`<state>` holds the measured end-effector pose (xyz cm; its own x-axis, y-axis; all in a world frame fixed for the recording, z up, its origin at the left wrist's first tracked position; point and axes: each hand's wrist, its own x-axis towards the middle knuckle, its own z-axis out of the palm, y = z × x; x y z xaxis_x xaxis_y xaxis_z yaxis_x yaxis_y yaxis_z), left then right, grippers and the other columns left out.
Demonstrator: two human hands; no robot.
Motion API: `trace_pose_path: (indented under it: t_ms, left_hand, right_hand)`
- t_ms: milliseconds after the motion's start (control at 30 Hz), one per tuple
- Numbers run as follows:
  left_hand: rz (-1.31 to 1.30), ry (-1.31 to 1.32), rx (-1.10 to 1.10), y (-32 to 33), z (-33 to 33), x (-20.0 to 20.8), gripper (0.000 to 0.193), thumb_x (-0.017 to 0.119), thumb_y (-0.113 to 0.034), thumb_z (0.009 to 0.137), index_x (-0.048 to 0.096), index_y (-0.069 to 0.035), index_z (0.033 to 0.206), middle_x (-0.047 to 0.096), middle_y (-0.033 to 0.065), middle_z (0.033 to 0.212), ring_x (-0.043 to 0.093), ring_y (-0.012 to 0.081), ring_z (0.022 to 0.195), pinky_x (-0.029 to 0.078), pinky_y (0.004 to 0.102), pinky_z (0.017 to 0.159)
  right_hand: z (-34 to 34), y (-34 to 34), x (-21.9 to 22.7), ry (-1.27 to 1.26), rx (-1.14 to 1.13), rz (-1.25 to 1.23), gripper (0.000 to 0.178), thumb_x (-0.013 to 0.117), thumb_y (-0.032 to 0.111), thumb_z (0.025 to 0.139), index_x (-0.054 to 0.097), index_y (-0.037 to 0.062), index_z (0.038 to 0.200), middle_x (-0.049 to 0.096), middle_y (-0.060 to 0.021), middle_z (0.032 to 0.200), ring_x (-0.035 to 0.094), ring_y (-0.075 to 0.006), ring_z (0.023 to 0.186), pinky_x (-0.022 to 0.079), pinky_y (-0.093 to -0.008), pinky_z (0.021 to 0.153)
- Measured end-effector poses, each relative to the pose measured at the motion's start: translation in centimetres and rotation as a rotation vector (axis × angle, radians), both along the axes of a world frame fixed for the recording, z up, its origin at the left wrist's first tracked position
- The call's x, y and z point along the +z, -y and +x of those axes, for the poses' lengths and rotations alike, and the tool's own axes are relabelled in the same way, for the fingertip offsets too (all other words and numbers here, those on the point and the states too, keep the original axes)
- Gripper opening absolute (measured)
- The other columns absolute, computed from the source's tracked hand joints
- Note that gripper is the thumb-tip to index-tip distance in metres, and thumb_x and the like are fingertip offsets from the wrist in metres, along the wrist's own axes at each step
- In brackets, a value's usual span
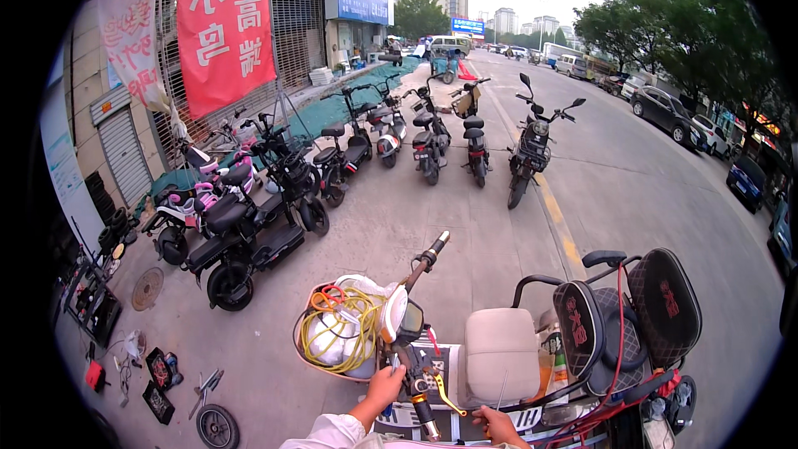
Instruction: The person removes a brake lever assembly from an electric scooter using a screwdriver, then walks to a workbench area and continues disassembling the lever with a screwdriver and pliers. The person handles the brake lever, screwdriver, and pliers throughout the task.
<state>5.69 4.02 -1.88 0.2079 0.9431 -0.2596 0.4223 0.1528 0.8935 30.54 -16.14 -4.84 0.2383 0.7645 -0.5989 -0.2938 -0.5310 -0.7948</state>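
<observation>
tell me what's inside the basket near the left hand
A yellow cord lies loosely coiled over white bundles, with an orange looped item on top. They cover the bottom of the basket, so anything underneath cannot be seen.

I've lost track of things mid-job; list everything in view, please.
handlebar: one, dark, lower centre
lever: one, gold, on the handlebar
thin rod: one, grey, in the right grip
basket: one, brownish, left of handlebar
cable: one bundle, yellow, in the basket
seat: one, beige, right of handlebar
backrests: two, black, lower right
parked scooters: at least seven, mostly black, ahead and left
loose wheel: one, black, lower-left ground
manhole cover: one, brown, left ground
banners: two, red, upper left
netting: count unclear, green, behind scooters
cars: several, dark and white, right roadside
trees: count unclear, green, upper right
sleeve: one, whitish, lower edge
left grip: one, bare, at the handlebar; any held object unclear
right grip: one, bare, below the seat in the picture
</observation>
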Motion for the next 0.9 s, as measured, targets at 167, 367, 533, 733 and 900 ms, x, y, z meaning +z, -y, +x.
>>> trace_pose_path:
  t_ms: [167, 367, 533, 733, 900]
  left_hand:
    - [-0.225, 0.210, 0.021, 0.3, -0.4, 0.9, 0.041, 0.053, -0.038, 0.096, 0.059, -0.004, 0.074, 0.054, 0.0040, 0.059, 0.050, 0.0143, 0.050, 0.040, 0.0322, 0.048]
    - [-0.319, 0.249, 0.067, 1.1, 0.3, 2.8, 0.042, 0.053, -0.040, 0.097, 0.058, -0.005, 0.073, 0.051, 0.0018, 0.058, 0.047, 0.0123, 0.045, 0.037, 0.0282, 0.043]
    - [0.009, 0.085, 0.009, 1.1, 0.0, 2.1, 0.042, 0.056, -0.040, 0.096, 0.058, -0.005, 0.074, 0.051, 0.0019, 0.058, 0.047, 0.0130, 0.045, 0.037, 0.0286, 0.042]
    - [-0.316, 0.333, 0.032, 0.8, 0.4, 2.2, 0.043, 0.056, -0.040, 0.096, 0.058, -0.005, 0.073, 0.052, 0.0021, 0.059, 0.048, 0.0131, 0.045, 0.037, 0.0294, 0.041]
    - [-0.315, 0.244, 0.065, 1.2, 0.2, 3.0, 0.042, 0.054, -0.039, 0.097, 0.056, -0.005, 0.074, 0.049, 0.0010, 0.058, 0.045, 0.0124, 0.043, 0.036, 0.0298, 0.040]
  right_hand:
    - [0.2, 0.0, -0.1, 0.019, -0.029, -0.049, 0.049, 0.052, 0.055, 0.093, 0.067, 0.0085, 0.098, 0.063, -0.0018, 0.076, 0.034, -0.0089, 0.043, 0.026, -0.0248, 0.037]
    - [1.0, 0.2, -1.8, 0.078, -0.009, -0.021, 0.050, 0.052, 0.054, 0.094, 0.068, 0.0074, 0.100, 0.063, -0.0017, 0.076, 0.036, -0.0090, 0.043, 0.029, -0.0246, 0.037]
    - [0.9, 0.0, -1.6, 0.003, -0.029, -0.047, 0.050, 0.052, 0.053, 0.095, 0.070, 0.0074, 0.100, 0.063, -0.0013, 0.075, 0.039, -0.0086, 0.046, 0.029, -0.0241, 0.038]
    - [2.0, 0.4, -2.4, 0.036, 0.023, -0.070, 0.047, 0.053, 0.051, 0.095, 0.070, 0.0073, 0.102, 0.063, -0.0005, 0.074, 0.040, -0.0074, 0.048, 0.030, -0.0231, 0.039]
    - [1.1, -0.1, -0.3, -0.030, -0.041, -0.100, 0.045, 0.054, 0.048, 0.096, 0.071, 0.0070, 0.102, 0.066, -0.0016, 0.075, 0.041, -0.0077, 0.047, 0.030, -0.0241, 0.039]
